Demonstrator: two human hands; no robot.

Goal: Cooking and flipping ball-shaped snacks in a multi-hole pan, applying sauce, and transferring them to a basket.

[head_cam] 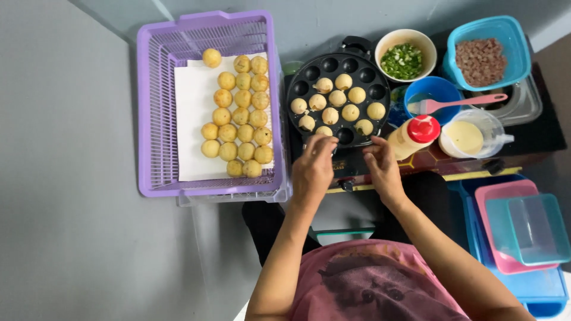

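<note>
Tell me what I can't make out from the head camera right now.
- Left hand fingertips: curled over the black pan edge; any tool held is too small to tell.
- Right hand: its back hides the grip.
- Pan's near holes: covered by both hands.
- Blue bowl contents: unclear behind the pink brush.
</note>
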